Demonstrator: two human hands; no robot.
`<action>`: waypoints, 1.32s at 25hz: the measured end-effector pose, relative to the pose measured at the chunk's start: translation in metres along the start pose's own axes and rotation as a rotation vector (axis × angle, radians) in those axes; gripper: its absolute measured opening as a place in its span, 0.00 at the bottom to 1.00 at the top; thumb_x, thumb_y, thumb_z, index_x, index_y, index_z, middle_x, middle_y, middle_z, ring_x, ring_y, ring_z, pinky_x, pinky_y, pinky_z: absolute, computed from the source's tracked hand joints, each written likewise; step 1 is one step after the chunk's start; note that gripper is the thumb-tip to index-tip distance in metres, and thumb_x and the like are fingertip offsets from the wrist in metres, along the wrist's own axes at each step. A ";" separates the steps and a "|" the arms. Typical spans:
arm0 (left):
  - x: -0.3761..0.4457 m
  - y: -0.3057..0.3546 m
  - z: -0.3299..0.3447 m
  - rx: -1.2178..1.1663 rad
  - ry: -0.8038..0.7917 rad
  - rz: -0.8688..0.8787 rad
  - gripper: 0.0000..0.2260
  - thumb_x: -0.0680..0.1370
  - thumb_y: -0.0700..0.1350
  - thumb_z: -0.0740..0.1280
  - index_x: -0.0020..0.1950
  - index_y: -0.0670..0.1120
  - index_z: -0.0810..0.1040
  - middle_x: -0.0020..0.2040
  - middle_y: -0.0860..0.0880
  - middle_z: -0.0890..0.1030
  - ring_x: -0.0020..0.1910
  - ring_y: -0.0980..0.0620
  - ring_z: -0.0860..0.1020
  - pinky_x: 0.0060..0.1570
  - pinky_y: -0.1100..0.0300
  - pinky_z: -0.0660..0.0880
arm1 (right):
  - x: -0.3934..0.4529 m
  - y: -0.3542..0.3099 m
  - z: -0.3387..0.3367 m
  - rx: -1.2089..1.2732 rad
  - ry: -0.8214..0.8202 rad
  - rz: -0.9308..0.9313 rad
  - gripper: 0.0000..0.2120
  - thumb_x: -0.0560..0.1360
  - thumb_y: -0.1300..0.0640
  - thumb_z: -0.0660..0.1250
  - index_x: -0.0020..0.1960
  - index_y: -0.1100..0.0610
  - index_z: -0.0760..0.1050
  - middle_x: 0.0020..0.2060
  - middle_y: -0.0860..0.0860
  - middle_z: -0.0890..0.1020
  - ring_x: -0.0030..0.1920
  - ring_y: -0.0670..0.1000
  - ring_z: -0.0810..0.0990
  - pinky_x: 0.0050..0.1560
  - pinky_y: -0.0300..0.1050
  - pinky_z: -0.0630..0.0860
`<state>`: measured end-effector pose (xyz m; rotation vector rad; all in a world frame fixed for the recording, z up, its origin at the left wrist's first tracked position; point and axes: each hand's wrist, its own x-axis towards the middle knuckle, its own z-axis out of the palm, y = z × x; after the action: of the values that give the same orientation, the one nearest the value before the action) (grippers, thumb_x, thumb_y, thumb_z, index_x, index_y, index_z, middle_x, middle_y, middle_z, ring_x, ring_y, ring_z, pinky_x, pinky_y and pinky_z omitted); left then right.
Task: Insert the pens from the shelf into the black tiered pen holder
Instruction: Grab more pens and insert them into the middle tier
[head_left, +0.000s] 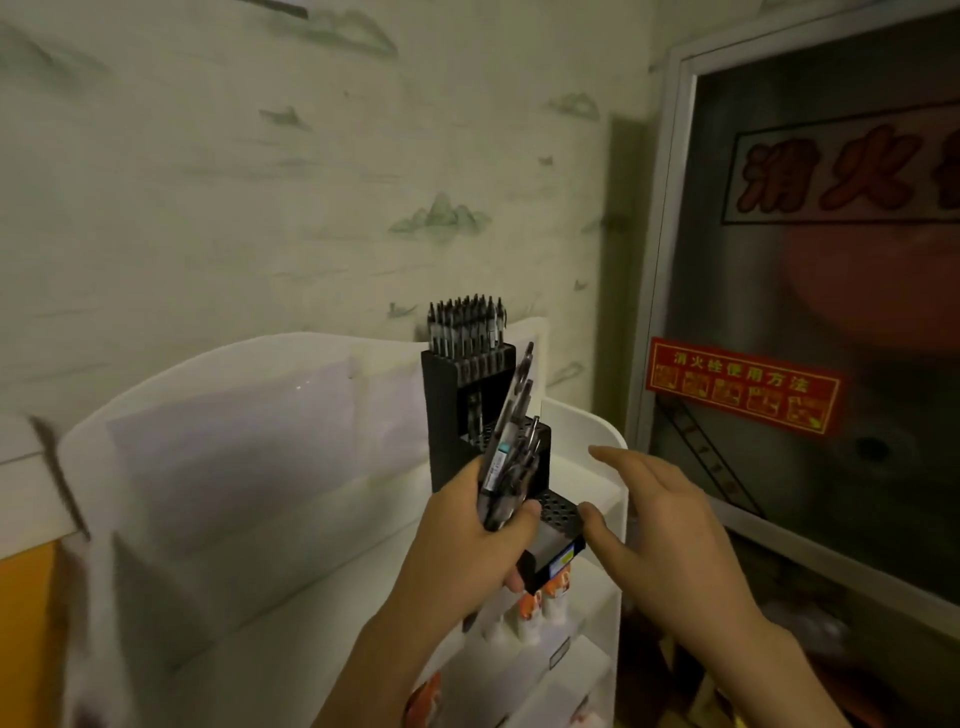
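Your left hand (467, 540) grips a loose bundle of pens (511, 457), fingers curled round it; tilt further and pens could slide out. Your right hand (660, 525) hovers with fingers spread and holding nothing, thumb touching the black tiered pen holder (457, 415), just beyond your fingers on the white shelf (587, 431).

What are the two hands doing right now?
Left hand: fingers curled round a bunch of pens.
Right hand: open, fingers spread, holding nothing, thumb by the black tiered pen holder.
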<state>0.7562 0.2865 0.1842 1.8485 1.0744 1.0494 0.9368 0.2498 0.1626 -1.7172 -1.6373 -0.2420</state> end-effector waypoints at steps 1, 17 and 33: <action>0.016 -0.004 0.007 -0.008 0.000 -0.012 0.11 0.78 0.45 0.68 0.60 0.54 0.73 0.33 0.52 0.79 0.24 0.54 0.79 0.29 0.65 0.75 | 0.012 0.010 0.008 -0.005 -0.008 -0.002 0.26 0.72 0.47 0.70 0.69 0.45 0.68 0.62 0.45 0.77 0.62 0.48 0.74 0.61 0.48 0.72; 0.191 -0.045 0.070 0.093 -0.068 -0.141 0.13 0.78 0.47 0.68 0.49 0.66 0.70 0.48 0.58 0.79 0.31 0.57 0.80 0.34 0.69 0.76 | 0.236 0.087 0.077 1.331 -0.446 0.348 0.11 0.74 0.62 0.67 0.56 0.62 0.80 0.47 0.58 0.86 0.49 0.56 0.84 0.49 0.42 0.81; 0.226 -0.073 0.058 0.107 0.421 -0.343 0.06 0.77 0.41 0.67 0.50 0.52 0.76 0.32 0.49 0.81 0.24 0.47 0.81 0.32 0.52 0.81 | 0.302 0.105 0.162 1.076 -0.179 -0.076 0.13 0.71 0.65 0.73 0.46 0.47 0.82 0.39 0.38 0.85 0.40 0.42 0.85 0.45 0.34 0.80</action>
<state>0.8570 0.5081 0.1604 1.4781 1.6550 1.2166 1.0285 0.5954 0.1894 -0.8525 -1.5040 0.6708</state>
